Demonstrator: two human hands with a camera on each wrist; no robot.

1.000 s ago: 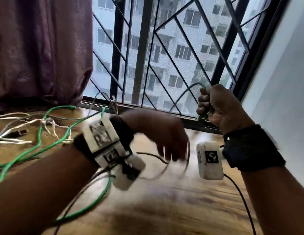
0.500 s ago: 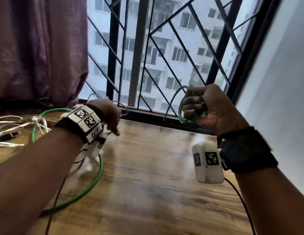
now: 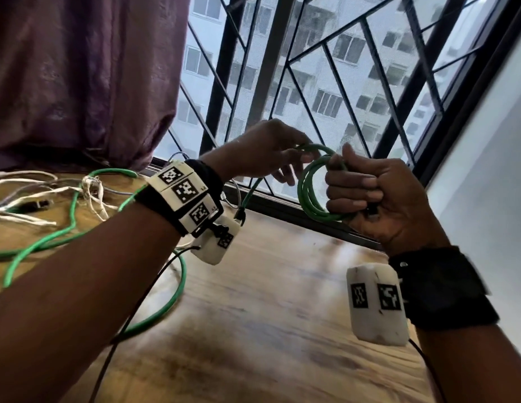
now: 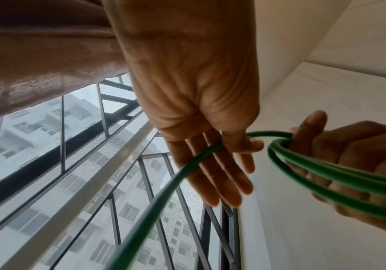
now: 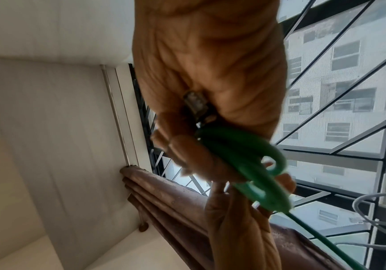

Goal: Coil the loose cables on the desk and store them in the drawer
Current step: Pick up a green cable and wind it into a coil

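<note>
The right hand [image 3: 378, 193] squeezed the small round loops of the long green rubber cable [image 3: 311, 184] tight so they stayed together — the left hand [image 3: 265, 149] pinched its loose end, the rest trailing onto the wooden bench [image 3: 268, 315].

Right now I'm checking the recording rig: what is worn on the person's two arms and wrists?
Both forearms are bare, no sleeves. The left wrist carries a black strap with white blocks bearing black square-pattern markers, plus a white camera housing below with a thin black cable. The right wrist has a wide black band and a white rounded housing with two such markers and a black cable.
</note>
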